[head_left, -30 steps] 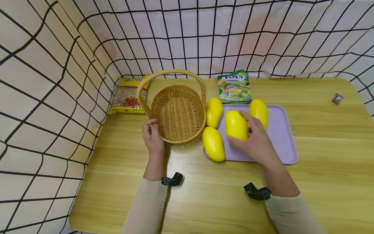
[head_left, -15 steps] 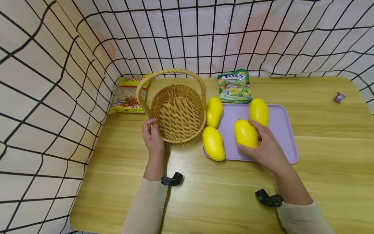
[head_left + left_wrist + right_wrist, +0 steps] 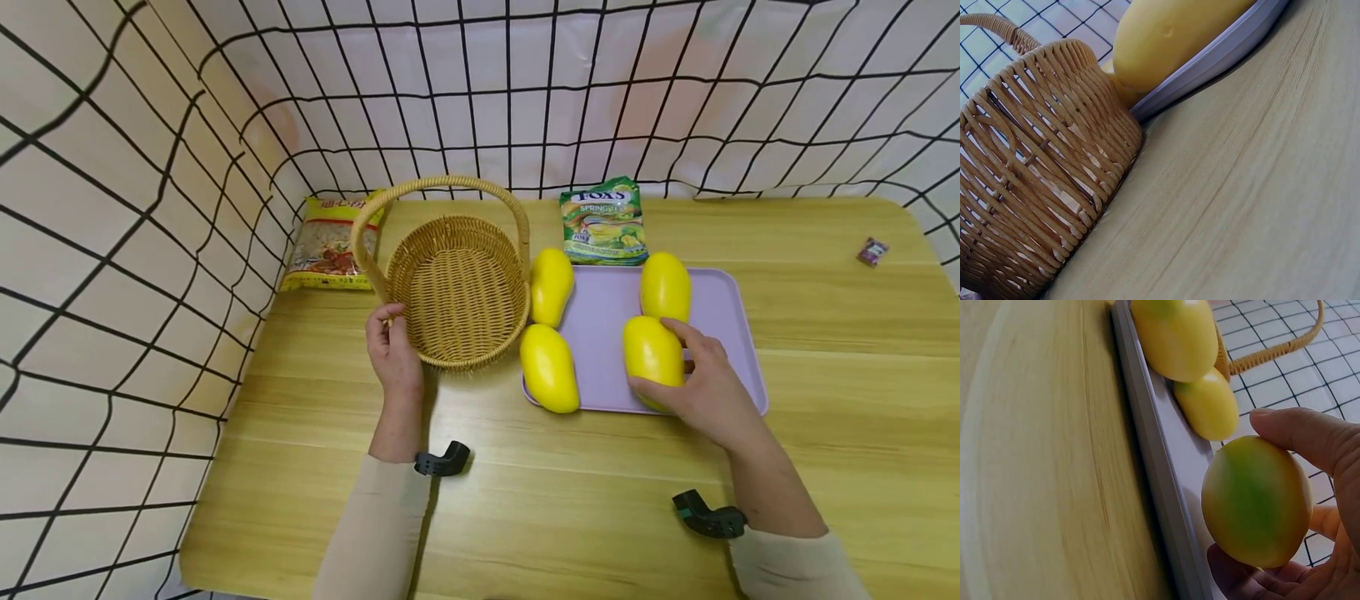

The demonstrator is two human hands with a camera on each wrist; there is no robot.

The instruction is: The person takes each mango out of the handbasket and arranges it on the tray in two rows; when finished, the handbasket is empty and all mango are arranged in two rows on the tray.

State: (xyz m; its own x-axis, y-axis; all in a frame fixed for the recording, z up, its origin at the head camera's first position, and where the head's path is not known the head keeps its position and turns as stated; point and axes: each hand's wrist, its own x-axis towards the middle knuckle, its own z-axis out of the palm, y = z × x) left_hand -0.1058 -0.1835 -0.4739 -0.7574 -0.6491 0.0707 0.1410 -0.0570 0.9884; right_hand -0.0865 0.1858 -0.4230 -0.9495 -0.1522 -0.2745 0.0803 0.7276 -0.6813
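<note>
In the head view my right hand (image 3: 708, 379) grips a yellow mango (image 3: 651, 354) low over the front right of the lilac tray (image 3: 600, 358). In the right wrist view the thumb and fingers stand round the mango (image 3: 1257, 503), whose near end shows a green patch. Another mango (image 3: 666, 283) lies just behind it, and two more, one at the back left (image 3: 551, 283) and one at the front left (image 3: 549, 367), rest along the tray's left side. My left hand (image 3: 393, 354) holds the round wicker basket (image 3: 457, 300) at its left rim, near the handle's foot; nothing lies in the basket.
Behind the tray lies a green Fox's candy bag (image 3: 603, 221). A yellow and red food packet (image 3: 330, 246) is behind the basket's left side. One small wrapped sweet (image 3: 872, 251) lies far right on the wooden table (image 3: 547, 500). Black-gridded cloth (image 3: 480, 108) rises along the back and left.
My right hand has carried the mango rightward and toward the front of the tray, away from the two mangoes on the left. The left hand and basket have stayed put.
</note>
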